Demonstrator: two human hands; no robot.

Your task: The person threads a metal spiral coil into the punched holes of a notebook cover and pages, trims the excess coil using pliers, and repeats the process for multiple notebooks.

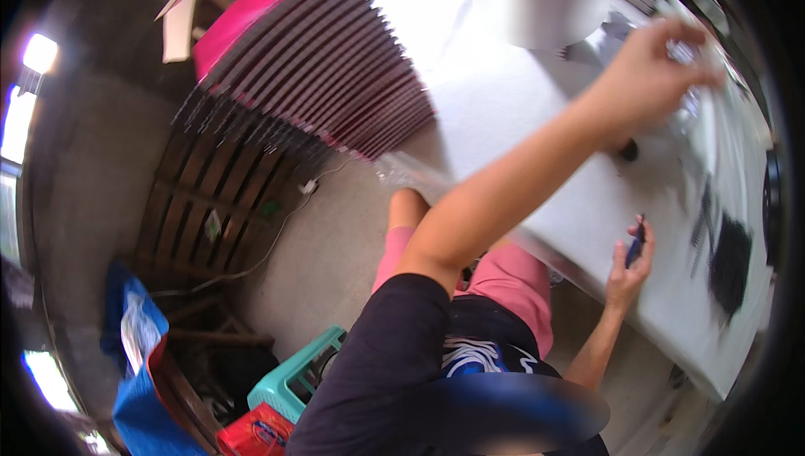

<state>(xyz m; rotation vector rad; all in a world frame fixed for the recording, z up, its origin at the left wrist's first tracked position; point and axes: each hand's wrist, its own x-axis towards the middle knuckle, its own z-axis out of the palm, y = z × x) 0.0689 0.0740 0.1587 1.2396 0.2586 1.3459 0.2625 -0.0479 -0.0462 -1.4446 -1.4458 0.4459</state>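
Note:
My left arm reaches across the white table [537, 142], and my left hand [658, 66] is over its far right part. The thumb and fingers of that hand are apart and curved, with their tips blurred by motion. Crumpled clear plastic [689, 104] shows close behind it. My right hand [631, 270] is closed around a slim dark blue tool [636, 246], its dark tip upward; its exact kind is not clear. Right of that hand, a bundle of thin black strips [731, 267] lies on the table, with looser black strips [700, 225] beside it.
A tall stack of thin dark layers with a pink top [260, 12] stands at the table's left, black wiry ends hanging out. Left are a wooden slatted pallet [197, 209] and a white cable [268, 251]. A green plastic stool [289, 376] and blue bag [151, 410] stand below.

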